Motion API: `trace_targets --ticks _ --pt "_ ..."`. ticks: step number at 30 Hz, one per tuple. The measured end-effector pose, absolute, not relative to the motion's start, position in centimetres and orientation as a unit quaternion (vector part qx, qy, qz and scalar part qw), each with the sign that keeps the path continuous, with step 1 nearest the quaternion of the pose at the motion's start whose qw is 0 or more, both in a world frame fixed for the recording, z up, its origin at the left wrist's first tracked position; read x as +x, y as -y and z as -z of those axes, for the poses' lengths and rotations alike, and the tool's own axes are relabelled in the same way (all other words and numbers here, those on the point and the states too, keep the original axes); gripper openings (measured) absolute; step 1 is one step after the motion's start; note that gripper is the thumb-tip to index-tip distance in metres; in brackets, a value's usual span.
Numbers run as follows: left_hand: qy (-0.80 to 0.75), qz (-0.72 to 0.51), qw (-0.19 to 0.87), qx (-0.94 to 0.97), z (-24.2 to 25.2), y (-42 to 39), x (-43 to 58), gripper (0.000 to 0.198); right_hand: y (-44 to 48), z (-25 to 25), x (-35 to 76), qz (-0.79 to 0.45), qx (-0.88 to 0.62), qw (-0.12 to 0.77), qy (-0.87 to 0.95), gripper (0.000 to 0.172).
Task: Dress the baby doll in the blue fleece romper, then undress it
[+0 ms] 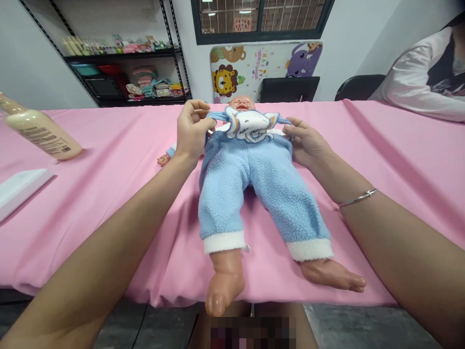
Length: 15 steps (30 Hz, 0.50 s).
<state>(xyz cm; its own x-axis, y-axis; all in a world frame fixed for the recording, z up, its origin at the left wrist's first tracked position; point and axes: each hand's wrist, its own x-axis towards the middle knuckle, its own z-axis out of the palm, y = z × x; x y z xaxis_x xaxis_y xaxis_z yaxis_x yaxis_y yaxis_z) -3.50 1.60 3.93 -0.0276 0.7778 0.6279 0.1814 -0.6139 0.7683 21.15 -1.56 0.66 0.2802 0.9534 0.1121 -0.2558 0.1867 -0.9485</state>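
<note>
A baby doll (225, 281) lies on its back, feet toward me, in fuzzy light-blue trousers (227, 194) with white cuffs. Over its chest is a white, blue-edged bib (250, 121) with an animal-like pattern, its blue straps stretched out to both sides. My left hand (194, 128) pinches the left strap between thumb and fingers. On the other side, my right hand (305, 140) pinches the right strap at the trousers' waist. The bib's upper edge reaches the doll's chin, and one small doll hand (164, 159) shows beside my left wrist.
A pink cloth (145, 232) covers the table. At the left are a lotion bottle (47, 133) and a white flat box (23, 191). Behind stand a black shelf (119, 57) and a dark chair (290, 89). Another person's white sleeve (407, 72) rests at the far right.
</note>
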Motion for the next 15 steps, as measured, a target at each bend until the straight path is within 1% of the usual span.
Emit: trace_targets --ticks 2,4,7,9,12,13,15 --pt "-0.396 -0.619 0.178 0.655 -3.7 -2.0 -4.2 0.022 1.8 -0.5 20.3 -0.453 -0.472 0.669 0.354 0.022" --pt "-0.436 -0.577 0.086 0.685 -3.2 -2.1 -5.0 0.02 1.9 -0.1 19.9 -0.432 -0.499 0.666 0.349 0.017" --pt "-0.493 -0.443 -0.042 0.748 -2.7 -1.2 -5.4 0.018 1.9 0.2 20.0 -0.365 -0.553 0.657 0.36 0.015" --pt "-0.525 -0.353 -0.099 0.769 -2.8 -0.2 -5.1 0.017 1.7 -0.3 20.0 -0.257 -0.587 0.653 0.404 0.015" --pt "-0.576 -0.243 -0.146 0.767 -3.4 1.3 -4.3 0.023 1.5 -2.8 18.3 -0.058 -0.566 0.617 0.544 0.022" --pt "-0.592 -0.219 -0.147 0.762 -3.6 1.5 -4.1 0.026 1.4 -4.0 17.0 -0.008 -0.548 0.585 0.598 0.025" --pt "-0.615 -0.197 -0.119 0.754 -3.6 1.6 -3.9 0.03 1.3 -6.4 13.3 0.048 -0.521 0.494 0.694 0.026"
